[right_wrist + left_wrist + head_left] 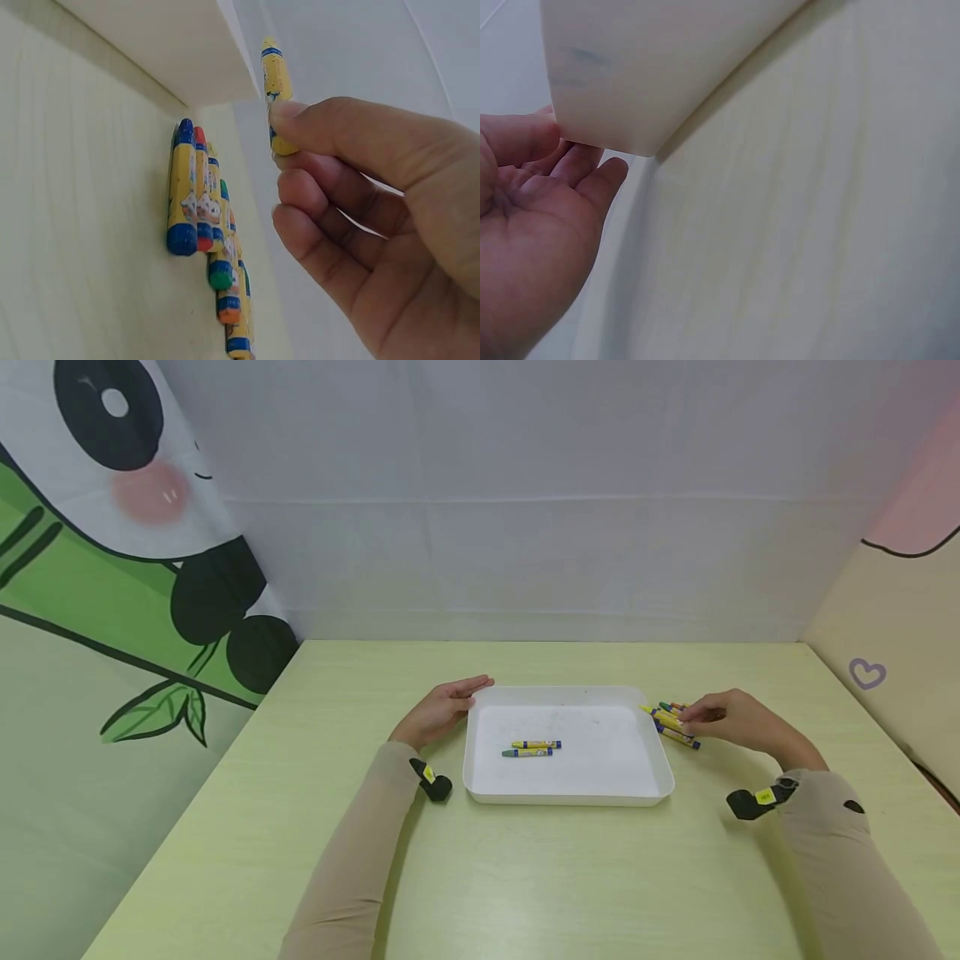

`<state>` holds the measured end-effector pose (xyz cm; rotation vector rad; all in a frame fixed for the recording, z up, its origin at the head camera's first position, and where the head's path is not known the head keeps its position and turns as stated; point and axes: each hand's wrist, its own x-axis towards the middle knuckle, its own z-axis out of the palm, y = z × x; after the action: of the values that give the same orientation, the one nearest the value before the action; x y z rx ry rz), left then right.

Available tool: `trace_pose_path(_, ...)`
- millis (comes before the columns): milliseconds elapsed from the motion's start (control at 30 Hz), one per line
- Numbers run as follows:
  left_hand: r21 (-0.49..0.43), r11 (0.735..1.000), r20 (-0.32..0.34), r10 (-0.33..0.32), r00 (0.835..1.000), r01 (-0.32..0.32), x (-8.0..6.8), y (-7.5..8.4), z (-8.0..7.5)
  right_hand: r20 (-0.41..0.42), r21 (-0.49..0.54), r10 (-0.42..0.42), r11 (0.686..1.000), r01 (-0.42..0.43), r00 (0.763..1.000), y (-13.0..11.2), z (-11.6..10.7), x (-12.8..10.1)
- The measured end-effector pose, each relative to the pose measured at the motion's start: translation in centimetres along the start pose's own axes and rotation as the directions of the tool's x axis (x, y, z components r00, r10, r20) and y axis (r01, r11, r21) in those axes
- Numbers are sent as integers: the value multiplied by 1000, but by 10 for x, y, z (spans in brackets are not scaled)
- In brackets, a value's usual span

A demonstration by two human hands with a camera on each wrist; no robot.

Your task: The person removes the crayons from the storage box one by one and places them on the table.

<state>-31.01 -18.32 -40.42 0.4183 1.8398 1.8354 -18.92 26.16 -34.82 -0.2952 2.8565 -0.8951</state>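
Observation:
My right hand [731,720] pinches a yellow crayon [276,75] between thumb and fingertips, its tip over the right rim of the white tray [570,789]. Under that hand, several wrapped crayons lie side by side on the table, among them a blue crayon [182,187], a red crayon [201,161] and a green crayon [222,262]. My left hand [442,710] rests at the tray's back left corner, thumb against the rim and fingers extended along the back wall. Inside the tray, a yellow crayon [537,744] lies beside a dark green crayon [527,753].
The pale wooden table [570,877] runs back to a grey-white cloth wall [525,560]. A panda and bamboo drawing [142,560] covers the left panel. A beige panel [900,685] with a small heart stands on the right. Each wrist carries a black camera [435,783].

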Motion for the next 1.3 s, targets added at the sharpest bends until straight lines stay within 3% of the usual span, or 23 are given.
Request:
trace_pose_path(500, 5, 1000, -3, 4, 1000, -4, -2, -2, -1, -38, 22, 35, 999, -34, 999, 19, 4, -16)
trace_pose_path(1300, -3, 1000, 22, -6, 1000, 6, -9, -7, -6, 20, 37, 91, 995, -92, 996, 23, 32, -32)
